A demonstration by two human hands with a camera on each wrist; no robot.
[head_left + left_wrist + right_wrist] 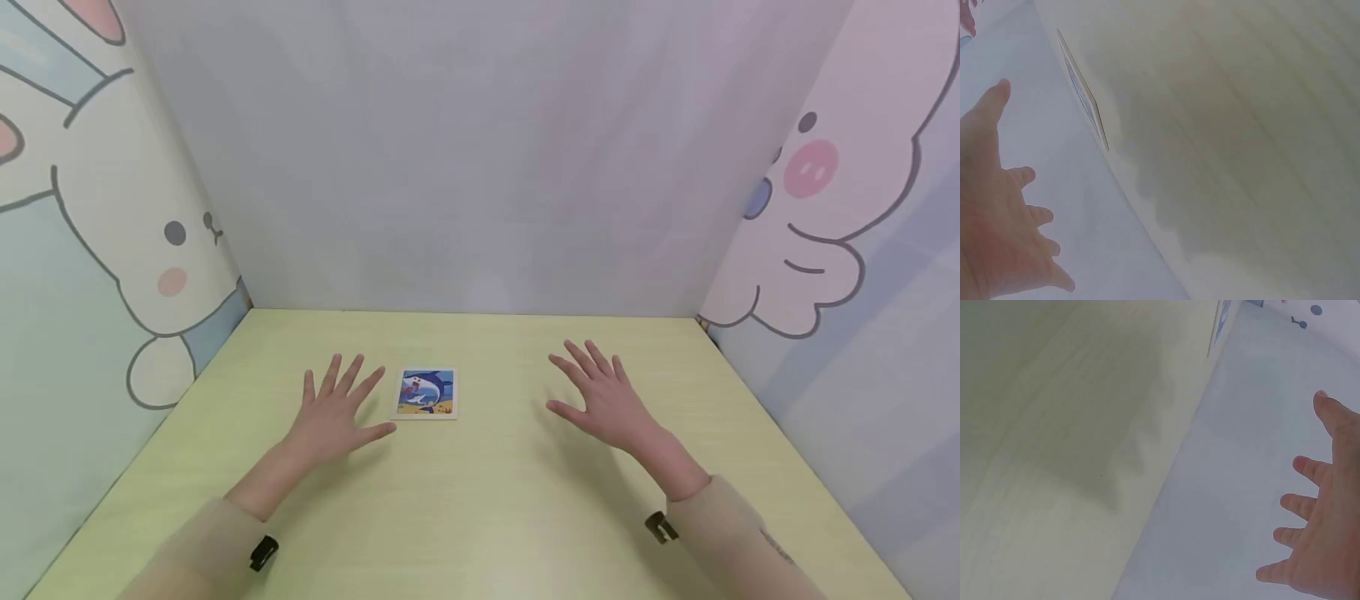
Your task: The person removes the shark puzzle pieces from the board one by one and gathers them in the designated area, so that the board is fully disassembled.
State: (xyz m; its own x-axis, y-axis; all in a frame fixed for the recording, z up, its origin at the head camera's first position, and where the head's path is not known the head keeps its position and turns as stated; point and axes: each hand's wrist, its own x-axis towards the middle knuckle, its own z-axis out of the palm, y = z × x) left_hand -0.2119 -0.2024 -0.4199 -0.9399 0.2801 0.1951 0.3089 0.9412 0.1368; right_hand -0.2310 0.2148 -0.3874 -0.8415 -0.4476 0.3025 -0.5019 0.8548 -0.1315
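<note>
A small flat picture board with a white border (425,393) lies on the table, showing a blue-and-white shark over a sandy sea floor. Just left of it is my left hand (333,421), fingers spread and holding nothing. In the left wrist view the board (1083,90) appears edge-on, apart from the left hand (1004,212). My right hand (606,402) hovers farther off on the right side, its fingers also spread, with a shadow below it. The right wrist view shows that hand (1325,519) with nothing in it and one edge of the board (1219,326) at the top.
The pale yellow table (480,517) ends at a grey back curtain (480,167). A side panel with a rabbit drawing (135,208) stands on the left, and another with a pink-cheeked cartoon animal (847,192) on the right. Dark clips (264,552) sit at both sleeve cuffs.
</note>
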